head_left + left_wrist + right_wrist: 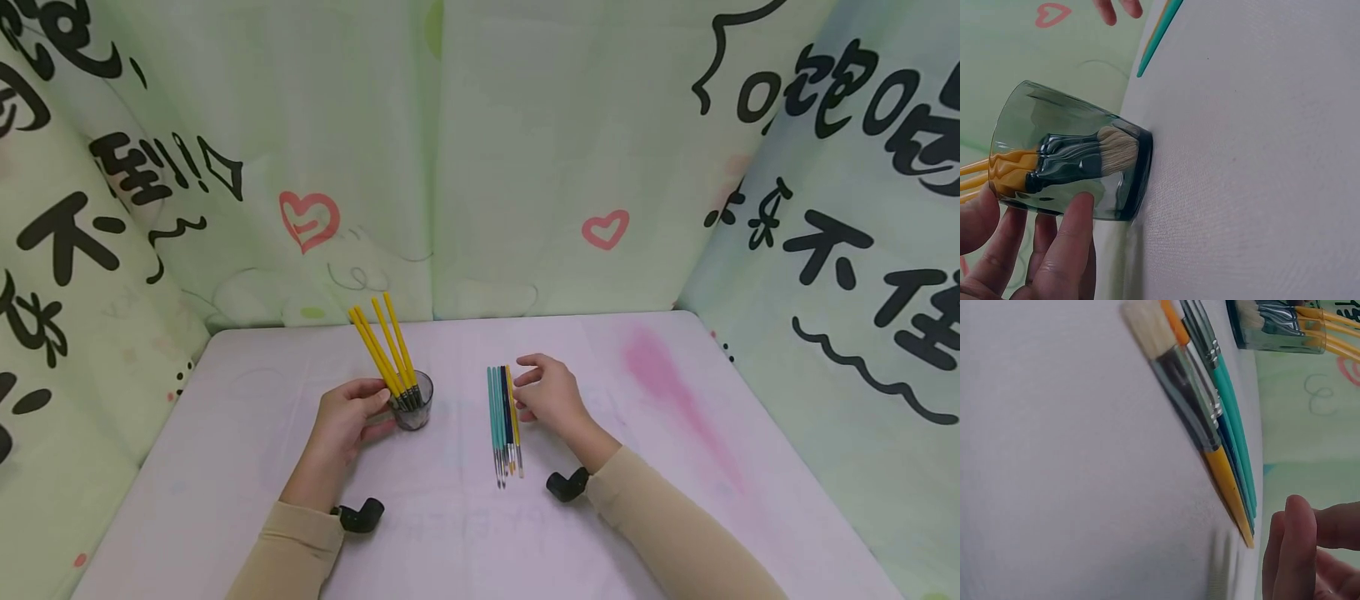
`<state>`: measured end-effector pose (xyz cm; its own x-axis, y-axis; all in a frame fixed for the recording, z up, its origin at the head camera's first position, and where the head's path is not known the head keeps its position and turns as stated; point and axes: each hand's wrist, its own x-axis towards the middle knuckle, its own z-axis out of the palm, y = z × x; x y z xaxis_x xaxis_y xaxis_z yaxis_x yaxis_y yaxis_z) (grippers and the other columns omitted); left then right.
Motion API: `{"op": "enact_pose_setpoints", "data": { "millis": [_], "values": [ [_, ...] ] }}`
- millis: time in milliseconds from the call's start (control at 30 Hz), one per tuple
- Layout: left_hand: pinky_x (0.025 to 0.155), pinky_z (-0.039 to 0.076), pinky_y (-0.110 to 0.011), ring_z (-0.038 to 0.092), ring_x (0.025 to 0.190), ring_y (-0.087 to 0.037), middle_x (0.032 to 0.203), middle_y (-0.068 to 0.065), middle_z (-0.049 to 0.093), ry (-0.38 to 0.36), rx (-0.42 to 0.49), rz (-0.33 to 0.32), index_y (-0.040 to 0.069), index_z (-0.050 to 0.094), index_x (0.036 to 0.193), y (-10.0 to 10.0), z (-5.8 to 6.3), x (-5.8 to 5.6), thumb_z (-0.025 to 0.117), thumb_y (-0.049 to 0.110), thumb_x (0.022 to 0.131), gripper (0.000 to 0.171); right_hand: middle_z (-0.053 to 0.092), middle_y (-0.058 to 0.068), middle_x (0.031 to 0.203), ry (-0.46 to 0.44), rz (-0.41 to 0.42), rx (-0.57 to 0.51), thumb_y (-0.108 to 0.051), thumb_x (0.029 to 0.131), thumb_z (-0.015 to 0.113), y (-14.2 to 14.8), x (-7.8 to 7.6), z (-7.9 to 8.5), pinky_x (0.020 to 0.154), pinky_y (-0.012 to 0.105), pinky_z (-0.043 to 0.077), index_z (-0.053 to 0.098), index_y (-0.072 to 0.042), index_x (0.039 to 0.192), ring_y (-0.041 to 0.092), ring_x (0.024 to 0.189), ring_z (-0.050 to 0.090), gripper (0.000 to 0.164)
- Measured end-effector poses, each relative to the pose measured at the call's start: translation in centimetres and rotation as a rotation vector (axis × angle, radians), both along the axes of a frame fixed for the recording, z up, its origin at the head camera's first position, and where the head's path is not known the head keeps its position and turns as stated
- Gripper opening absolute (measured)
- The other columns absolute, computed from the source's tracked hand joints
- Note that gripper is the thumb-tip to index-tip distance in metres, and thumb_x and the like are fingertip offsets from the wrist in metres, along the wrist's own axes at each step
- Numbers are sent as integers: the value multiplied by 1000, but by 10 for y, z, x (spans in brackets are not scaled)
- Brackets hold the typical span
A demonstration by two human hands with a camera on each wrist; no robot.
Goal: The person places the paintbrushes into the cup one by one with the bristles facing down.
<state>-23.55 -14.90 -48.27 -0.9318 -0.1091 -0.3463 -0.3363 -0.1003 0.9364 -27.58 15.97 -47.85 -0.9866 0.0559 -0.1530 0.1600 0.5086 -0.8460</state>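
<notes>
My left hand (341,425) holds the side of a smoky clear glass (423,404), its base on the table in the left wrist view. Several yellow-handled paintbrushes (384,350) lean in the glass, bristles (1118,150) down and handles toward the left hand. To the right lies a row of thin paintbrushes (495,408) with teal, dark blue and yellow handles, bristles toward me. My right hand (551,392) hovers beside the handle ends, fingers loosely bent around nothing. In the right wrist view, those fingers are apart from the nearest yellow brush (1225,475).
The pale pink table (450,533) has a brighter pink smear (667,383) on its right. Behind and on both sides hang light green curtains (510,150) with black lettering and red hearts. Each wrist wears a black camera mount (362,516).
</notes>
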Motion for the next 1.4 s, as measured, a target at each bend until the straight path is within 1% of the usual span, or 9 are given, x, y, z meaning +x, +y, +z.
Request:
{"op": "enact_pose_setpoints", "data": {
  "millis": [233, 400, 500, 667, 833, 1067, 1267, 1400],
  "values": [
    [95, 67, -45, 73, 109, -21, 136, -18, 66, -13, -14, 4, 1, 68, 138, 1, -2, -3, 71, 8, 104, 35, 70, 11, 101, -55, 5, 76, 1, 90, 81, 6, -2, -7, 53, 27, 63, 63, -8, 142, 17, 62, 67, 56],
    [94, 68, -44, 73, 110, -22, 140, -20, 65, -14, -30, 5, 2, 68, 138, 0, -2, -3, 71, 10, 104, 35, 70, 9, 98, -109, 1, 123, -1, 91, 80, 4, -3, -10, 52, 25, 61, 64, -11, 142, 16, 60, 64, 54],
    [94, 68, -44, 73, 109, -22, 140, -20, 65, -15, -32, 4, 2, 68, 137, -1, -2, -3, 71, 10, 104, 34, 70, 8, 96, -126, -6, 138, -2, 91, 79, 3, -3, -11, 52, 24, 60, 64, -12, 140, 16, 59, 63, 52],
    [95, 67, -44, 73, 109, -21, 139, -20, 65, -17, -30, 8, 2, 68, 137, -1, -2, -2, 71, 10, 104, 34, 69, 6, 90, -99, 20, 160, 0, 89, 77, 1, -3, -11, 49, 24, 58, 65, -9, 138, 14, 54, 62, 52],
    [96, 67, -45, 72, 109, -22, 137, -19, 66, -16, -23, 5, 2, 68, 137, -2, -3, -3, 71, 10, 104, 34, 69, 3, 84, -96, 56, 217, -2, 88, 77, -1, -4, -11, 48, 22, 52, 65, -9, 137, 14, 50, 64, 51],
    [96, 67, -46, 72, 106, -20, 134, -17, 67, -12, -3, -5, 1, 67, 137, -2, -3, -4, 71, 8, 104, 34, 69, 2, 72, -90, 79, 296, -4, 90, 76, -4, -6, -8, 52, 24, 48, 64, -7, 138, 15, 49, 64, 50],
    [93, 68, -44, 73, 104, -19, 130, -15, 68, -11, 4, 0, 0, 68, 136, -2, -2, -3, 72, 8, 103, 34, 69, 2, 73, -67, 74, 339, -1, 87, 73, -5, -9, -7, 55, 23, 48, 66, -6, 136, 14, 49, 65, 50],
    [92, 69, -44, 73, 103, -19, 129, -15, 68, -10, 4, 2, 0, 68, 135, -2, -2, -3, 72, 7, 103, 34, 69, 2, 74, -79, 73, 347, -3, 88, 75, -6, -11, -7, 55, 23, 49, 65, -6, 137, 13, 49, 65, 50]
  ]
}}
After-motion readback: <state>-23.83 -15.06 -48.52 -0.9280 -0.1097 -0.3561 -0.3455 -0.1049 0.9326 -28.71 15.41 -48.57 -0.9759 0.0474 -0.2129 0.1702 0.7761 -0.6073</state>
